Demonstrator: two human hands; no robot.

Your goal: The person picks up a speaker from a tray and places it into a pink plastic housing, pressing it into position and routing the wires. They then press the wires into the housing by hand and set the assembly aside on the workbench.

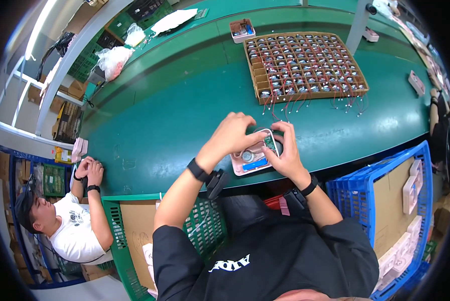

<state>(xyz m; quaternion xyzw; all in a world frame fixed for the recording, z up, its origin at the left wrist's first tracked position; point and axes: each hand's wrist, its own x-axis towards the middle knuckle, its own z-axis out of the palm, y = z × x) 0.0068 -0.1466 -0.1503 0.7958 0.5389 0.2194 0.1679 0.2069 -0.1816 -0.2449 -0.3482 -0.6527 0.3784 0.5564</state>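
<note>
Near the frame's centre, the right hand [287, 153] grips an open pink casing [238, 166]; the left hand [232, 134] bends over its green board [270, 142] — pinch unclear. Likely adjusting that board; next calls for gentle, steady pressure.

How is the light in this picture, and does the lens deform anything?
Head view: the lamp tube at upper left is glaring white; the green workbench shows soft pale reflections, and its edges curve from fisheye distortion; the corners go black; the pink casing looks fairly sharp.
</note>
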